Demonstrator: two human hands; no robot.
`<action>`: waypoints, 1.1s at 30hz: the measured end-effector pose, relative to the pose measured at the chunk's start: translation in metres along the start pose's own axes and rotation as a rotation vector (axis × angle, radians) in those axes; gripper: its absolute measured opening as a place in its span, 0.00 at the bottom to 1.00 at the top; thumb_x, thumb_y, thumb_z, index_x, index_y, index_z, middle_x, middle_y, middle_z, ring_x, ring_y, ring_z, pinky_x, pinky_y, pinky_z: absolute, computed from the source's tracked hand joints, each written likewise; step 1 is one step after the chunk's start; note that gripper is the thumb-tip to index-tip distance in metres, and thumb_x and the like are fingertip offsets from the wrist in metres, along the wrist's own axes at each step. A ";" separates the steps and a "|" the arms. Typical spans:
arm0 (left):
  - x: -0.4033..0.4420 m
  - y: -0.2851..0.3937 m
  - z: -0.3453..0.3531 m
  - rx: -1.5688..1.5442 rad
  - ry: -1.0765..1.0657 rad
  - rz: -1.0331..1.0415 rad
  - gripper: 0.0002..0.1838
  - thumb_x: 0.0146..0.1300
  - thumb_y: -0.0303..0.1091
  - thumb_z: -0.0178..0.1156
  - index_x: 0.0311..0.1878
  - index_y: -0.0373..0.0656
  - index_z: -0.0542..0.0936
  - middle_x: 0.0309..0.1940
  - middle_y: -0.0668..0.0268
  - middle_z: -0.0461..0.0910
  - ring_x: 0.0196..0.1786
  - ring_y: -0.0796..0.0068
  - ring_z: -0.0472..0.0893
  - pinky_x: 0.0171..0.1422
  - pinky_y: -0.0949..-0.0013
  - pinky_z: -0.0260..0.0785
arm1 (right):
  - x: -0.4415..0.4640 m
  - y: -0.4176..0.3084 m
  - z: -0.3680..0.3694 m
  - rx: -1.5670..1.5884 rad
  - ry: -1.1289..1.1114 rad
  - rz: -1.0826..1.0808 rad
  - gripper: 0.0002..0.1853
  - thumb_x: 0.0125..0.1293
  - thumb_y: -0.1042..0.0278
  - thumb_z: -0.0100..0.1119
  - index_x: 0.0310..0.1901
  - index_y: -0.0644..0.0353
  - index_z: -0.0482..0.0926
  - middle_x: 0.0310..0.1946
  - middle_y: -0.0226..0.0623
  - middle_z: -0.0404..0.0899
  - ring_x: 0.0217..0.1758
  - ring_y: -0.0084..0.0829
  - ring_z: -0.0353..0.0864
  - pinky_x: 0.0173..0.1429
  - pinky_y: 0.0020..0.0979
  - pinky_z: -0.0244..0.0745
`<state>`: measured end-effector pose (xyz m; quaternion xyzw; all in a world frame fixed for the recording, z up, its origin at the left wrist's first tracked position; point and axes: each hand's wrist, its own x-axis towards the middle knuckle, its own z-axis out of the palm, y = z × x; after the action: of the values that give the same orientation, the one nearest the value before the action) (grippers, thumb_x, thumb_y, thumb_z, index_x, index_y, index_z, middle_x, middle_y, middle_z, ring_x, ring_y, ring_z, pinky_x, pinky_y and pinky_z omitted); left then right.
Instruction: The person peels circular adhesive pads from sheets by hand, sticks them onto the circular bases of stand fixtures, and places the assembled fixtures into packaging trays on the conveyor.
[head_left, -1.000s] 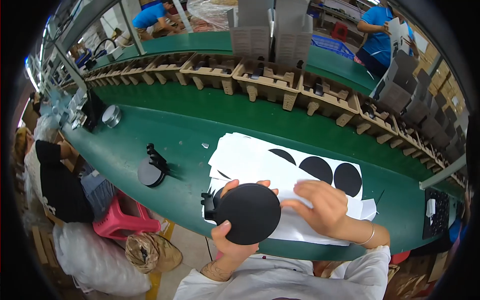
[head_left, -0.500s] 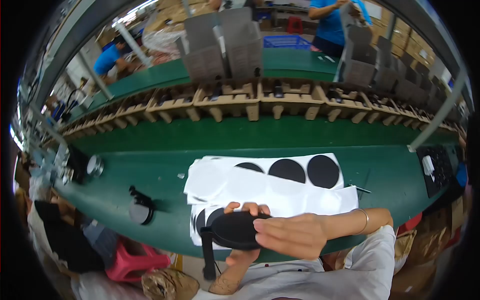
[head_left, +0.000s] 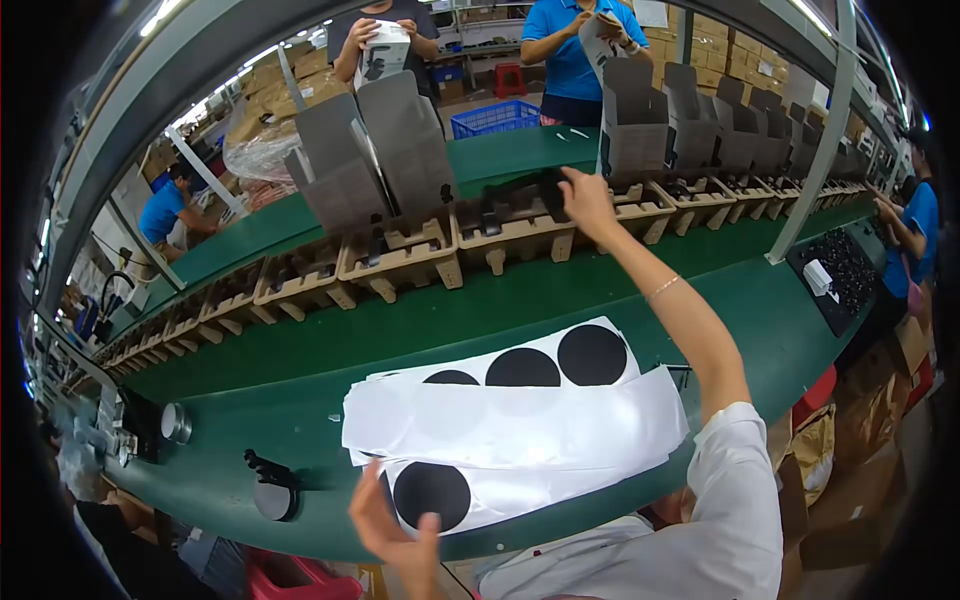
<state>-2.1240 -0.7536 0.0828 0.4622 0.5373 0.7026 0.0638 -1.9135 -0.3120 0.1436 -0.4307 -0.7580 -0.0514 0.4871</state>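
Note:
My right hand [head_left: 590, 205] reaches far across the bench, fingers closed on the edge of a black round-based stand [head_left: 540, 190]. The stand is over a brown moulded-pulp tray [head_left: 515, 245] in the row; it looks blurred and its lower part blends into the dark tray contents. Near the front edge my left hand [head_left: 395, 530] holds nothing, thumb and fingers apart, beside a black disc [head_left: 432, 495] on white backing sheets [head_left: 510, 425]. Further left, another stand [head_left: 275, 498] with a round base and short arm rests on the green bench.
Pulp trays run along a green conveyor [head_left: 330, 340], with grey open boxes [head_left: 410, 145] behind. A metal post [head_left: 825, 140] rises at right near a black tray of small parts [head_left: 850, 275]. Silver round pieces [head_left: 176, 423] lie left. Co-workers handle packaging across the line.
My right hand has carried the black stand from above the sheets to a tray in the row. My left hand has let go of it and moved left. The view has shifted.

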 end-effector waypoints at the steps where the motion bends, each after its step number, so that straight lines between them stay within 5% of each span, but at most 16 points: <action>1: 0.000 -0.008 -0.017 0.096 0.044 0.018 0.36 0.46 0.32 0.69 0.59 0.34 0.64 0.61 0.46 0.66 0.67 0.51 0.64 0.74 0.53 0.50 | 0.006 0.018 0.008 -0.049 0.008 -0.003 0.12 0.56 0.76 0.59 0.42 0.71 0.80 0.31 0.61 0.79 0.37 0.57 0.79 0.44 0.47 0.74; 9: 0.022 -0.063 -0.160 0.983 0.325 -0.015 0.42 0.49 0.30 0.68 0.67 0.37 0.60 0.68 0.50 0.59 0.72 0.51 0.56 0.75 0.52 0.43 | 0.016 0.053 0.036 -0.198 -0.208 -0.013 0.11 0.52 0.76 0.64 0.38 0.70 0.82 0.34 0.58 0.80 0.41 0.53 0.80 0.48 0.44 0.76; 12: 0.034 -0.104 -0.220 1.085 0.226 -0.133 0.49 0.46 0.37 0.72 0.70 0.39 0.56 0.70 0.49 0.55 0.74 0.49 0.50 0.76 0.51 0.41 | -0.010 0.054 0.040 -0.293 -0.346 0.047 0.11 0.53 0.68 0.68 0.36 0.65 0.82 0.36 0.53 0.80 0.44 0.52 0.80 0.48 0.43 0.75; 14: 0.045 -0.136 -0.267 1.172 -0.007 -0.209 0.53 0.43 0.42 0.74 0.70 0.37 0.56 0.71 0.50 0.52 0.74 0.48 0.48 0.75 0.51 0.41 | -0.021 0.058 0.045 -0.241 -0.363 -0.065 0.16 0.59 0.63 0.63 0.45 0.65 0.81 0.45 0.54 0.77 0.53 0.49 0.74 0.57 0.42 0.70; 15: 0.050 -0.147 -0.281 1.158 -0.111 -0.241 0.53 0.42 0.42 0.75 0.70 0.37 0.56 0.71 0.50 0.52 0.74 0.48 0.48 0.75 0.51 0.41 | -0.023 0.068 0.050 -0.316 -0.393 -0.116 0.24 0.64 0.50 0.56 0.47 0.66 0.79 0.62 0.55 0.66 0.68 0.49 0.61 0.68 0.50 0.59; 18: 0.065 -0.155 -0.285 1.004 -0.230 -0.331 0.54 0.38 0.41 0.76 0.68 0.34 0.58 0.69 0.49 0.56 0.71 0.48 0.54 0.73 0.53 0.46 | -0.028 0.024 0.009 -0.406 -0.645 -0.004 0.33 0.66 0.37 0.46 0.49 0.65 0.78 0.72 0.51 0.49 0.77 0.49 0.41 0.72 0.62 0.43; 19: 0.070 -0.155 -0.285 0.968 -0.238 -0.354 0.54 0.37 0.40 0.76 0.67 0.34 0.59 0.68 0.48 0.57 0.70 0.48 0.56 0.73 0.54 0.48 | -0.026 0.033 0.013 -0.468 -0.738 -0.004 0.40 0.62 0.29 0.43 0.55 0.63 0.75 0.75 0.46 0.33 0.78 0.48 0.27 0.69 0.67 0.40; 23: 0.078 -0.157 -0.289 0.987 -0.268 -0.331 0.52 0.36 0.38 0.77 0.66 0.32 0.61 0.65 0.47 0.60 0.67 0.49 0.60 0.71 0.56 0.51 | -0.044 -0.034 -0.021 -0.386 -0.748 -0.098 0.47 0.56 0.28 0.53 0.66 0.61 0.64 0.75 0.50 0.33 0.78 0.50 0.32 0.70 0.64 0.40; 27: 0.071 -0.153 -0.282 0.957 -0.189 -0.355 0.51 0.40 0.36 0.76 0.68 0.33 0.58 0.65 0.46 0.60 0.68 0.49 0.59 0.72 0.58 0.49 | -0.133 -0.132 -0.064 0.503 -1.221 -0.631 0.59 0.40 0.48 0.74 0.72 0.57 0.50 0.75 0.45 0.39 0.77 0.51 0.39 0.73 0.54 0.46; 28: 0.071 -0.149 -0.279 0.947 -0.178 -0.371 0.51 0.41 0.35 0.75 0.68 0.33 0.58 0.65 0.46 0.60 0.68 0.50 0.59 0.73 0.58 0.48 | -0.143 -0.159 -0.093 0.499 -1.431 -0.482 0.57 0.41 0.55 0.75 0.72 0.54 0.51 0.75 0.43 0.37 0.78 0.48 0.35 0.73 0.55 0.48; 29: 0.072 -0.146 -0.278 0.936 -0.166 -0.386 0.51 0.42 0.35 0.75 0.68 0.33 0.57 0.65 0.46 0.60 0.69 0.50 0.59 0.73 0.58 0.48 | -0.170 -0.156 -0.086 0.492 -1.171 -0.678 0.41 0.49 0.63 0.70 0.67 0.52 0.64 0.72 0.44 0.52 0.76 0.43 0.46 0.71 0.50 0.58; 32: 0.071 -0.151 -0.284 0.933 -0.140 -0.361 0.48 0.45 0.33 0.73 0.68 0.33 0.57 0.65 0.47 0.60 0.69 0.53 0.59 0.73 0.59 0.47 | -0.183 -0.142 -0.067 0.634 -1.052 -0.484 0.25 0.51 0.67 0.66 0.55 0.54 0.78 0.62 0.41 0.71 0.70 0.37 0.62 0.64 0.41 0.69; 33: 0.070 -0.151 -0.286 0.894 -0.127 -0.328 0.46 0.47 0.33 0.72 0.68 0.35 0.58 0.65 0.48 0.61 0.69 0.53 0.60 0.73 0.59 0.48 | -0.186 -0.144 -0.072 0.554 -0.869 -0.540 0.18 0.49 0.78 0.61 0.45 0.60 0.82 0.48 0.39 0.81 0.59 0.40 0.76 0.58 0.35 0.73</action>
<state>-2.4299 -0.8489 0.0022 0.3956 0.8475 0.3538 0.0016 -1.9359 -0.5498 0.0853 -0.0603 -0.9565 0.2080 0.1954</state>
